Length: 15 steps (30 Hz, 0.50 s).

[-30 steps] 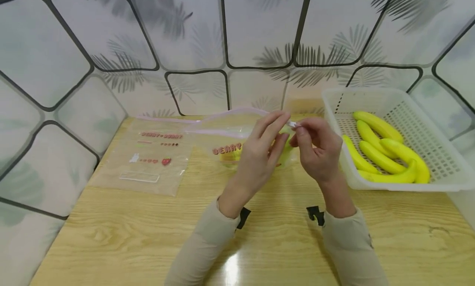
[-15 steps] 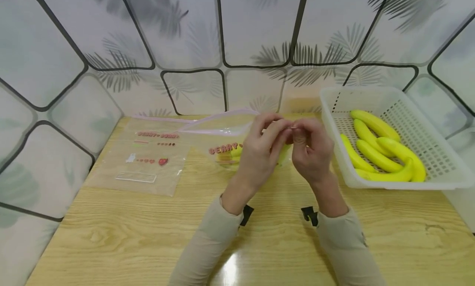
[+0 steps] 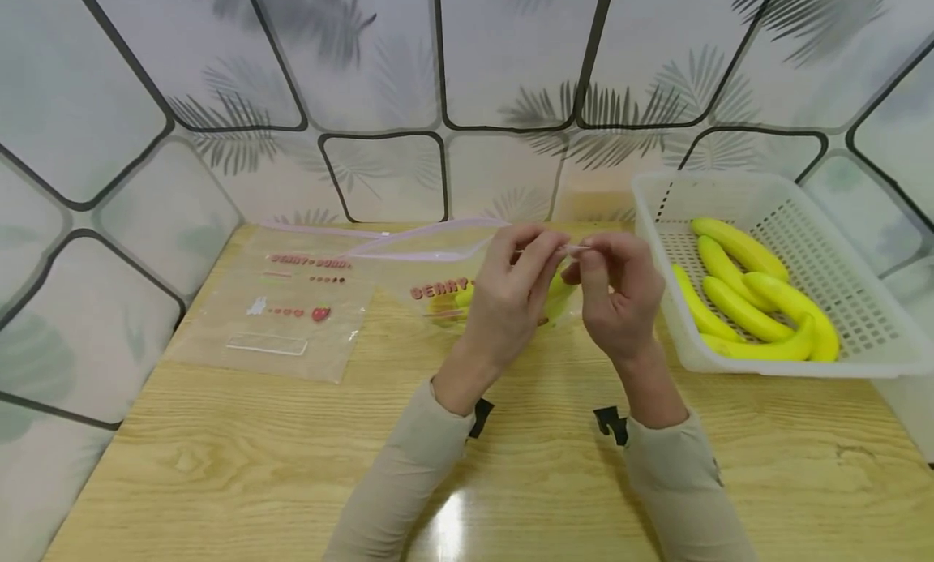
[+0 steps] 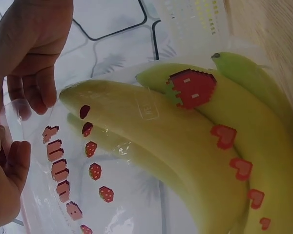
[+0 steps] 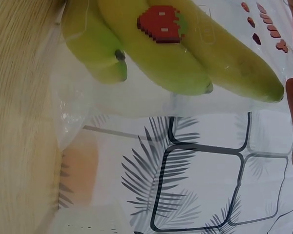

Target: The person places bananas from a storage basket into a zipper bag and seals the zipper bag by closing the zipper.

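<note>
A clear bag with red "BERRY" lettering (image 3: 443,289) and a pale pink top strip (image 3: 430,256) lies behind the hands, its mouth gaping at the left. Through its film the left wrist view shows yellow bananas (image 4: 185,141) with greenish tips. At the right end of the strip, the left hand (image 3: 507,302) and right hand (image 3: 620,298) pinch a thin section between thumbs and fingertips, a small gap apart. In the left wrist view the left hand (image 4: 10,180) is below the right hand (image 4: 31,44). The fingers hide part of the bag.
A second clear printed bag (image 3: 292,363) lies flat at the left, its top strip near the first bag's. A white perforated basket (image 3: 868,294) with several bananas (image 3: 744,311) stands at the right. The patterned wall (image 3: 503,51) rises behind the wooden table (image 3: 540,481).
The fingertips closed together and have since parted slightly, with thin strip between them. The white piece seen between them a second ago no longer shows there. The right hand has shifted slightly left.
</note>
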{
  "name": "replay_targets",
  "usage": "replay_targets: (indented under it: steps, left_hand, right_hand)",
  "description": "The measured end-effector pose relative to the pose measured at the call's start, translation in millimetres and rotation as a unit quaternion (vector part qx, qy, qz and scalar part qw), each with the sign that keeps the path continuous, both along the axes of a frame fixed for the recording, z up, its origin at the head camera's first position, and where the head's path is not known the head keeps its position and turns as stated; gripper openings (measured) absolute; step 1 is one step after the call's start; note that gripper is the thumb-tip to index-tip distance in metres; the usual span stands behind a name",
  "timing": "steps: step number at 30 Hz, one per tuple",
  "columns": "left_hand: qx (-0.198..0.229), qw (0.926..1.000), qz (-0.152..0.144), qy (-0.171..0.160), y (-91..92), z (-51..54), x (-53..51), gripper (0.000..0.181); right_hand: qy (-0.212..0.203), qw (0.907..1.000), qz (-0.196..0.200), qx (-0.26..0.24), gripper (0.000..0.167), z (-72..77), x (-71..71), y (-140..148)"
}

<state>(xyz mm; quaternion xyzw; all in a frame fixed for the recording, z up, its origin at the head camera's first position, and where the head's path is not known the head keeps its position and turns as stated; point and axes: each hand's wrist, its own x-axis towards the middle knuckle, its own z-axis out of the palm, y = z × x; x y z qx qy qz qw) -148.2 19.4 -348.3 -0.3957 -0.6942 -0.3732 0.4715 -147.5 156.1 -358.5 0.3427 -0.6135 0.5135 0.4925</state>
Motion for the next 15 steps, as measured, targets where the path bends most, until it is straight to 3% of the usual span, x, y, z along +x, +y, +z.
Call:
replay_targets:
  steps: [4,7,12,15]
  left_hand:
    - [-0.016,0.9992,0.022,0.030,-0.9,-0.9,-1.2,0.012]
    - [-0.024,0.9973,0.050,0.048,-0.6,-1.6,-2.3,0.010]
    - [-0.031,0.9952,0.081,0.046,-1.1,-3.5,-2.8,0.010]
    - [-0.029,0.9950,0.087,0.039,-2.7,-4.2,-2.5,0.010]
  right_hand:
    - [0.024,0.9993,-0.008,0.027,0.037,-0.1,-2.3,0.5]
    - [0.019,0.9993,-0.020,0.026,0.037,-0.2,-2.4,0.1]
    - [-0.007,0.9992,-0.040,0.000,0.044,-1.1,-1.3,1.4]
    - [-0.020,0.9994,-0.028,-0.002,0.044,-0.8,-0.7,2.9]
